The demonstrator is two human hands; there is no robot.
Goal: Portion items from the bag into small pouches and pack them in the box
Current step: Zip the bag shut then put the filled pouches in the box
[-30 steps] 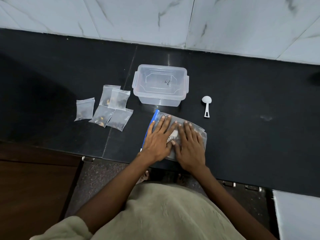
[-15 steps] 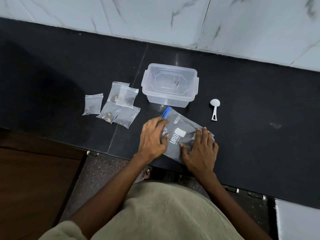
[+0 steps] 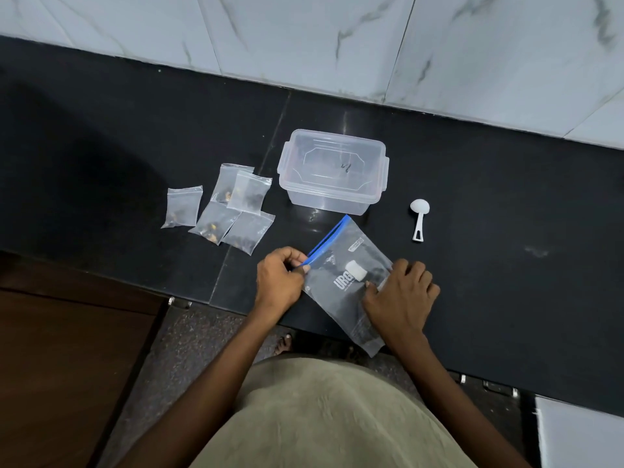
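L hand [image 3: 279, 279]: fingers curled, thumb + fingertips pinching near end of the blue zip strip [image 3: 329, 238] at the bag's corner.
R hand [image 3: 401, 294]: fingers bent, spread over the bag's far side edge, pressing it to the counter [image 3: 506, 265]; looks like press, not pinch, so I'd call it open.
Bag [image 3: 347, 282]: flat on counter between the two hands; its lower corner sticks out past R wrist, over the counter edge.
Bag axis: long axis runs diagonal, zip end up-left beyond L fingertips, toward the box [image 3: 332, 172]; closed end down-right.
Pouches [image 3: 221, 211]: five, part-filled, well left of L knuckles, not yet boxed.
Box: lid on, beyond L fingertips.
Scoop [image 3: 418, 219]: beyond R fingertips, untouched.
Risk 1: if the zip's open, a tug by L hand w/ weak R hold could slide the bag, spill contents.
Risk 2: overhanging corner may tip the bag off if R lifts.
Risk 3: thin film; pinch could slip off strip.
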